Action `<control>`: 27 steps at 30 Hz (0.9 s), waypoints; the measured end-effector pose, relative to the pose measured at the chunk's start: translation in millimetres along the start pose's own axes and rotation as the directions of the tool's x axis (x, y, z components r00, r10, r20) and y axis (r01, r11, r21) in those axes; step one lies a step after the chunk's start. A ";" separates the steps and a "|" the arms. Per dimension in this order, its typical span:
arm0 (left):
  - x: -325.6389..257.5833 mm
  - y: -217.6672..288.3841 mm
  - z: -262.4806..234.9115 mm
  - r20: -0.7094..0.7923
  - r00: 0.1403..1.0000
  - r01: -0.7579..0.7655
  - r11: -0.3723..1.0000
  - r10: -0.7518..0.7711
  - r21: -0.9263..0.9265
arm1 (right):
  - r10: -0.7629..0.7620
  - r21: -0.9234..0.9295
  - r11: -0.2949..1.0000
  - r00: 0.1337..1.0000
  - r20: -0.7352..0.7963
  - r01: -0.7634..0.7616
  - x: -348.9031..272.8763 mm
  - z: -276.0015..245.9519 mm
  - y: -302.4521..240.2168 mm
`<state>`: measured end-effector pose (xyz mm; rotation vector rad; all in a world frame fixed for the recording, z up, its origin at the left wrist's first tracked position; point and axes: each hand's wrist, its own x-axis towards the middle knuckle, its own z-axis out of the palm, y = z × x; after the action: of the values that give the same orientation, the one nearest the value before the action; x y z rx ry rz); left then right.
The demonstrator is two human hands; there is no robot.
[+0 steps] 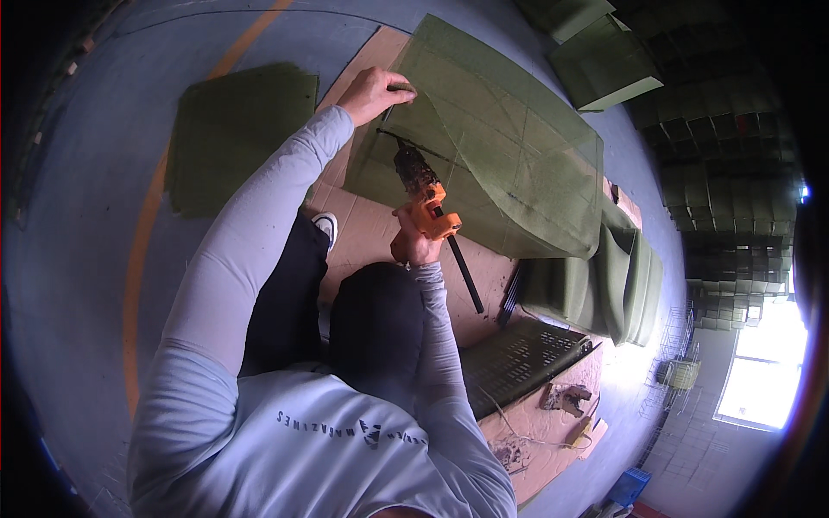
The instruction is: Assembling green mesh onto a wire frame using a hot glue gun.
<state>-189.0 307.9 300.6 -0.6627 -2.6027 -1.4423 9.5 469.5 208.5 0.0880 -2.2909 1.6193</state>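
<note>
My left hand pinches the near edge of a green mesh sheet, lifting its corner. Under the sheet lies a thin dark wire frame, partly seen through the mesh. My right hand grips an orange hot glue gun. Its front is crusted with dark brown residue, and its tip points at the frame beneath the lifted sheet. A black glue stick juts from the gun's rear.
Pinkish cardboard covers the floor under the work. A flat green panel lies at left. Folded green fabric and a perforated dark green crate-like piece lie at right. Stacked green boxes line the far right.
</note>
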 end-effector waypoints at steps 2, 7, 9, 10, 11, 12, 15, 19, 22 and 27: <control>-0.4 -0.2 0.2 0.024 1.000 0.004 0.999 -0.002 -0.054 | 0.003 -0.001 1.000 1.000 0.004 -0.003 -1.3 -1.4 3.1; -1.2 4.6 0.1 0.021 1.000 -0.001 0.998 0.002 -0.065 | -0.069 -0.023 0.997 0.997 0.022 0.070 -8.0 -8.1 16.9; -1.9 4.1 -0.4 0.013 1.000 -0.004 0.998 0.005 -0.062 | -0.086 -0.091 0.992 0.996 0.022 0.088 -9.3 -10.5 12.7; -1.8 3.3 -0.5 0.015 1.000 0.000 0.998 0.001 -0.057 | -0.087 -0.091 0.992 0.996 0.023 0.088 -8.4 -11.0 6.3; -1.6 2.5 -0.5 0.018 1.000 0.004 0.999 -0.003 -0.052 | 0.080 0.058 0.995 0.997 0.001 -0.080 -6.9 -11.5 -2.2; -1.3 1.7 -0.6 0.017 1.000 0.005 0.999 -0.004 -0.051 | 0.247 0.206 0.948 0.969 0.005 -0.242 -6.1 -11.6 -6.5; -1.0 4.5 1.5 0.019 1.000 0.017 0.997 -0.016 -0.071 | 0.209 0.218 0.955 0.978 -0.009 -0.203 -4.6 -11.5 -6.5; -2.3 6.9 1.6 -0.001 1.000 -0.008 0.997 0.008 -0.081 | 0.243 0.262 0.936 0.970 0.003 -0.236 -4.6 -9.9 -5.5; -2.6 10.5 1.2 0.002 1.000 0.000 0.996 0.000 -0.084 | 0.262 0.224 0.940 0.965 0.003 -0.256 -5.6 -6.7 -1.8; -2.2 3.2 2.1 -0.015 1.000 -0.004 0.999 0.003 -0.049 | -0.024 -0.037 0.999 0.999 -0.022 0.024 -2.3 -2.2 -10.6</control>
<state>-185.4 310.4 301.4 -0.6592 -2.5618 -1.5088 14.8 467.5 218.0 0.0879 -2.2925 1.5584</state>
